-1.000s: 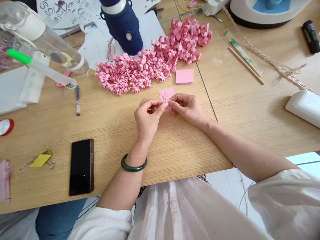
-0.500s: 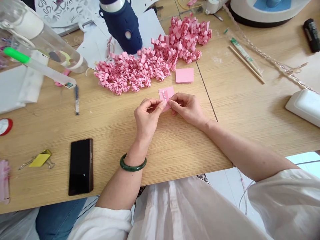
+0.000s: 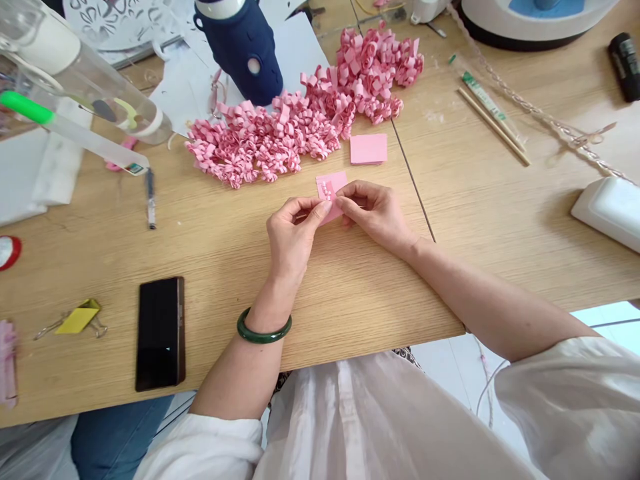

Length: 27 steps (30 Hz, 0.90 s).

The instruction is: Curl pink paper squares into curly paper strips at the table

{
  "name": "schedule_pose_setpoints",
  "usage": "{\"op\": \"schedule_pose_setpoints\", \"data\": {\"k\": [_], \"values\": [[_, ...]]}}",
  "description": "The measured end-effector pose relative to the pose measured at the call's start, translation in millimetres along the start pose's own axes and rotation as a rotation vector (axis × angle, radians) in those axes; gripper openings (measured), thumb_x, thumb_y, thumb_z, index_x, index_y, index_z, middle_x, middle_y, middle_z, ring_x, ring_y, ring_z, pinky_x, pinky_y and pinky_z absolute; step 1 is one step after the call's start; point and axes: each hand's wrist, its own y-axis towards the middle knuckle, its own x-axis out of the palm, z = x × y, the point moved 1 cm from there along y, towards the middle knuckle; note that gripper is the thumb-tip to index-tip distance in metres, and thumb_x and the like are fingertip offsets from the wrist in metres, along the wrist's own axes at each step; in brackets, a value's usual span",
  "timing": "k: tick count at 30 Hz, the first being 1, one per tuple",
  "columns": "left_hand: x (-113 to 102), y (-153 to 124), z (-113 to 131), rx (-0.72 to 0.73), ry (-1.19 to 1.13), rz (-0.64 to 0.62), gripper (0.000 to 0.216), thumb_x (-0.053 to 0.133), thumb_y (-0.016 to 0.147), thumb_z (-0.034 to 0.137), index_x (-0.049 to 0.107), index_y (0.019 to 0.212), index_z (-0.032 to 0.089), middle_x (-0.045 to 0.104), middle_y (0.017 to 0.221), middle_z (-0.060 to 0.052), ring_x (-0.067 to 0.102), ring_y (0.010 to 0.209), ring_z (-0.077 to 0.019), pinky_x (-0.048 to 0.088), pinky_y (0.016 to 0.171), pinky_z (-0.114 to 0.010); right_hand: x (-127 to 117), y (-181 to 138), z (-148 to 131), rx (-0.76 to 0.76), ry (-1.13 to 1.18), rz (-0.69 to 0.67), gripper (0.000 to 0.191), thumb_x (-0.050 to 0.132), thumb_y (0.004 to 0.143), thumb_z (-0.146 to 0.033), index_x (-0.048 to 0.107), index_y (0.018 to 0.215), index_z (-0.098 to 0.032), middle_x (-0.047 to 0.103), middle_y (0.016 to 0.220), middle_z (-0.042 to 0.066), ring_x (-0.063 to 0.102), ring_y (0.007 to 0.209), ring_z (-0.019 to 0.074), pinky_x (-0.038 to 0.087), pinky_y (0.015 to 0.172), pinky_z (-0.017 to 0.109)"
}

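Note:
A small pink paper square point(image 3: 331, 189) with curled strips along one edge is pinched between both my hands just above the wooden table point(image 3: 225, 267). My left hand point(image 3: 291, 235), with a green bangle on the wrist, grips its left lower side with thumb and fingers closed. From the right, my right hand point(image 3: 375, 213) holds it with fingertips pressed together. A stack of flat pink squares point(image 3: 369, 148) lies just beyond. Behind that stretches a long heap of curled pink paper pieces point(image 3: 300, 123).
A black phone point(image 3: 160, 332) and a yellow binder clip point(image 3: 76, 318) lie at the near left. A navy bottle point(image 3: 240, 47), a clear bottle point(image 3: 85, 80), a pen point(image 3: 150, 198), chopsticks point(image 3: 493, 113) and a white box point(image 3: 607, 210) ring the work spot.
The hands and the pink square have stayed almost in place; only the fingers shift slightly on the paper, and the view has drifted a little.

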Motion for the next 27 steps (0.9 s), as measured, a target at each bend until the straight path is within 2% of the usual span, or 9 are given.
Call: {"op": "schedule_pose_setpoints", "data": {"k": [12, 20, 27], "values": [[2.1, -0.6, 0.9, -0.004, -0.036, -0.015, 0.018, 0.086, 0.071, 0.032, 0.074, 0.075, 0.019, 0.074, 0.078, 0.000, 0.067, 0.075, -0.0115, 0.057, 0.075, -0.024, 0.0, 1.0, -3.9, -0.011, 0.034, -0.001, 0.014, 0.072, 0.087, -0.023, 0.065, 0.078, -0.015, 0.064, 0.073, -0.001, 0.056, 0.057, 0.0061, 0.050, 0.052, 0.017], [4.7, -1.0, 0.9, -0.093, -0.136, -0.067, 0.033, 0.089, 0.067, 0.042, 0.069, 0.076, 0.017, 0.072, 0.081, 0.000, 0.070, 0.080, -0.0137, 0.061, 0.085, -0.031, -0.6, -0.3, -6.5, 0.020, 0.067, -0.054, 0.027, 0.076, 0.087, -0.036, 0.062, 0.079, -0.015, 0.063, 0.071, -0.001, 0.057, 0.058, 0.0072, 0.053, 0.054, 0.020], [3.1, 1.3, -0.5, -0.168, -0.194, -0.114, 0.037, 0.091, 0.063, 0.045, 0.068, 0.076, 0.018, 0.073, 0.083, -0.001, 0.071, 0.082, -0.0139, 0.061, 0.087, -0.031, 0.5, -0.9, -8.3, 0.042, 0.124, -0.086, 0.036, 0.079, 0.083, -0.047, 0.064, 0.080, -0.014, 0.064, 0.074, 0.000, 0.059, 0.058, 0.0073, 0.054, 0.055, 0.020]]}}
